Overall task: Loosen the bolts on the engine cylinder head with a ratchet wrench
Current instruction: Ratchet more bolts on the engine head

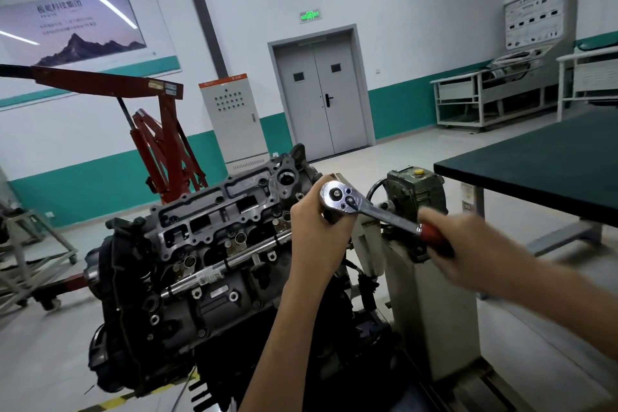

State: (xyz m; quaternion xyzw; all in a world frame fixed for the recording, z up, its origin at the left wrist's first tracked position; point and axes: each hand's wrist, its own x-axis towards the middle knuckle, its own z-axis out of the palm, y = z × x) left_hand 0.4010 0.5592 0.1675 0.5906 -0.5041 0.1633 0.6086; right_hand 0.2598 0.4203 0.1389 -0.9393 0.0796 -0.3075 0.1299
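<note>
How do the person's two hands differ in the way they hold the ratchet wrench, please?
The left hand wraps around the chrome head of the ratchet wrench, while the right hand grips its red handle at the far end. The left hand shows sharp in the picture; the right hand is blurred. Both are bare and hold the same tool.

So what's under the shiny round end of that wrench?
The left hand curls right below the round head of the shiny chrome ratchet wrench, beside the grey metal engine cylinder head. Any socket or bolt underneath is hidden by its fingers.
</note>
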